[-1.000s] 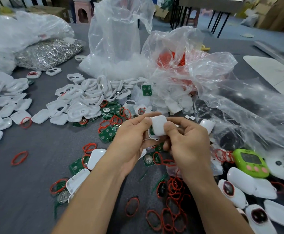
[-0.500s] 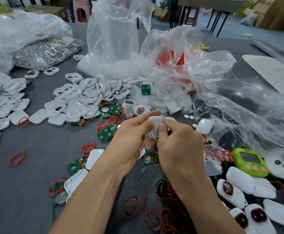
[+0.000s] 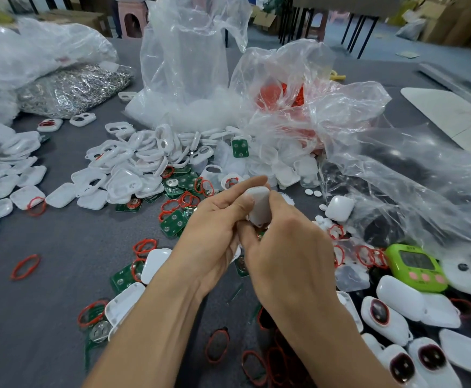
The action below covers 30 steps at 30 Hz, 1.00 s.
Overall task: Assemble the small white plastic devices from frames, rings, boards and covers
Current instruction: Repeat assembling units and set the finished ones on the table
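Both hands meet over the middle of the grey table (image 3: 46, 317) around one small white plastic device (image 3: 259, 204). My left hand (image 3: 214, 233) grips it from the left, thumb on its upper edge. My right hand (image 3: 284, 247) pinches it from the right, covering its lower part. Loose parts lie around: a heap of white frames (image 3: 133, 161), white covers (image 3: 18, 172) at the left, green boards (image 3: 172, 224) and red rings (image 3: 24, 266).
Clear plastic bags (image 3: 195, 79) of white parts and red rings stand behind the hands and spill right. A bag of metal pieces (image 3: 72, 89) lies back left. A green timer (image 3: 416, 266) and several assembled devices (image 3: 382, 317) sit at the right.
The device has turned in my fingers from face-on to edge-on and tilted. My right hand has closed further over it and the view has shifted slightly.
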### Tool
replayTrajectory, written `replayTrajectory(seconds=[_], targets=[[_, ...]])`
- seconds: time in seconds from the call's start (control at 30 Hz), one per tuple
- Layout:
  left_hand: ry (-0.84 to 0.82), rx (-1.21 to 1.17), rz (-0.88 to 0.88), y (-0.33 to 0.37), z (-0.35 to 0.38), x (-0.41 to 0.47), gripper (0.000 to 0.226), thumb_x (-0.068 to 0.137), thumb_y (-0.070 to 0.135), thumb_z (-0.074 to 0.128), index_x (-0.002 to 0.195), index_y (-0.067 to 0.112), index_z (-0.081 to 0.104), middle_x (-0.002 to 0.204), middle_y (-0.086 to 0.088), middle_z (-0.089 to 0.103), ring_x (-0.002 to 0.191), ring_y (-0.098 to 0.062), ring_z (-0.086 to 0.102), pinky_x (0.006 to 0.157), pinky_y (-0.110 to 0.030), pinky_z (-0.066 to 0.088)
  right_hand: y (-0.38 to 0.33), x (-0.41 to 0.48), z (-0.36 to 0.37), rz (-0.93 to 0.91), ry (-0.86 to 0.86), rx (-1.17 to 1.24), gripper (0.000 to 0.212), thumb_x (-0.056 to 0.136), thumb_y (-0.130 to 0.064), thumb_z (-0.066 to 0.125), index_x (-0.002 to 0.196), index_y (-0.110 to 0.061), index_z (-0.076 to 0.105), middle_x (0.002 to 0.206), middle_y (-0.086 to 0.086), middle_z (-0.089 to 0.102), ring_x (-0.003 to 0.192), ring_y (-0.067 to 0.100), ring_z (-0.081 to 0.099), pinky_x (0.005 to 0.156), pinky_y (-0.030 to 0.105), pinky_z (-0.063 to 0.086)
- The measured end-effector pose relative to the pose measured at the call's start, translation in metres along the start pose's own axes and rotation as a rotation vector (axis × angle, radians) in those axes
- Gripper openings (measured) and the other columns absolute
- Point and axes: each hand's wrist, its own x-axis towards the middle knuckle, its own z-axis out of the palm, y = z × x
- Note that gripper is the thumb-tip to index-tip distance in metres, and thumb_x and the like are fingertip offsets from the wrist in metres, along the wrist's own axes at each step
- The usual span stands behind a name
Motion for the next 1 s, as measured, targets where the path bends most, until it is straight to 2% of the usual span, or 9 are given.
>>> replayTrajectory(seconds=[0.1,0.23,0.4,0.43,0.53,0.57,0.7,0.9,1.0], targets=[[-0.003,-0.05,-0.037,0.001,-0.001,0.0,0.035,0.104,0.002,0.045,0.12,0.011,0.075,0.122,-0.01,0.07,0.093,-0.02,0.064,0.066,-0.018,0.058,0.004,0.002,0.001,0.017,-0.004,0.023,0.035,0.099,-0.042,0.057,0.127,-0.02,0.061,0.102,0.001,0.073,0.096,0.026,0.067,0.069,0.03,0.029],[-0.065,-0.13,-0.061,0.002,-0.002,-0.001,0.04,0.101,-0.006,0.04,0.125,0.007,0.07,0.122,-0.012,0.073,0.098,-0.018,0.073,0.07,-0.02,0.059,0.006,0.002,0.002,0.012,-0.004,0.032,0.039,0.101,-0.04,0.054,0.134,-0.02,0.06,0.1,0.004,0.074,0.095,0.028,0.067,0.068,0.029,0.027],[-0.04,-0.059,-0.056,0.002,0.001,-0.003,0.034,0.095,0.0,0.054,0.122,0.009,0.073,0.132,-0.02,0.067,0.114,-0.024,0.061,0.101,-0.034,0.055,0.009,0.002,0.001,0.036,-0.021,0.101,0.029,0.102,-0.043,0.052,0.123,-0.026,0.063,0.087,-0.001,0.071,0.083,0.026,0.065,0.065,0.029,0.028],[-0.03,-0.05,-0.056,0.002,0.001,-0.003,0.033,0.093,0.001,0.056,0.12,0.009,0.074,0.132,-0.021,0.066,0.113,-0.026,0.058,0.099,-0.034,0.057,0.009,0.001,0.001,0.04,-0.03,0.114,0.028,0.101,-0.043,0.052,0.122,-0.027,0.063,0.085,-0.002,0.07,0.082,0.025,0.065,0.065,0.029,0.029],[-0.029,-0.046,-0.054,0.003,0.003,-0.004,0.033,0.097,-0.004,0.053,0.119,0.006,0.074,0.119,-0.02,0.069,0.09,-0.022,0.065,0.071,-0.025,0.062,0.011,0.002,-0.001,0.041,-0.036,0.14,0.025,0.1,-0.042,0.055,0.117,-0.027,0.066,0.082,-0.002,0.07,0.078,0.026,0.063,0.065,0.029,0.031],[-0.033,-0.041,-0.051,0.003,0.003,-0.004,0.033,0.097,-0.005,0.051,0.119,0.005,0.074,0.118,-0.019,0.071,0.087,-0.021,0.068,0.071,-0.026,0.062,0.012,0.002,-0.002,0.049,-0.039,0.148,0.025,0.099,-0.042,0.055,0.116,-0.026,0.067,0.082,-0.002,0.071,0.078,0.026,0.063,0.066,0.029,0.032],[-0.032,-0.002,-0.036,0.002,0.003,-0.003,0.034,0.096,-0.006,0.05,0.11,0.008,0.077,0.123,-0.02,0.072,0.108,-0.031,0.064,0.094,-0.035,0.058,0.013,0.001,-0.003,0.074,-0.042,0.178,0.024,0.098,-0.043,0.058,0.106,-0.023,0.069,0.078,-0.001,0.07,0.075,0.025,0.063,0.068,0.032,0.043],[-0.073,-0.032,-0.034,0.006,0.005,-0.007,0.033,0.08,-0.001,0.059,0.104,0.005,0.079,0.116,-0.021,0.074,0.09,-0.025,0.075,0.072,-0.029,0.062,0.013,-0.004,-0.001,0.077,0.046,0.181,0.025,0.094,-0.043,0.064,0.084,-0.02,0.063,0.066,-0.002,0.065,0.066,0.025,0.059,0.065,0.037,0.044],[-0.06,-0.055,-0.012,0.004,0.006,-0.007,0.032,0.088,-0.009,0.053,0.106,0.001,0.077,0.111,-0.023,0.074,0.087,-0.026,0.076,0.067,-0.029,0.062,0.012,-0.005,-0.001,0.079,0.085,0.205,0.024,0.092,-0.042,0.069,0.082,-0.02,0.065,0.061,-0.003,0.063,0.064,0.024,0.058,0.064,0.036,0.042]])
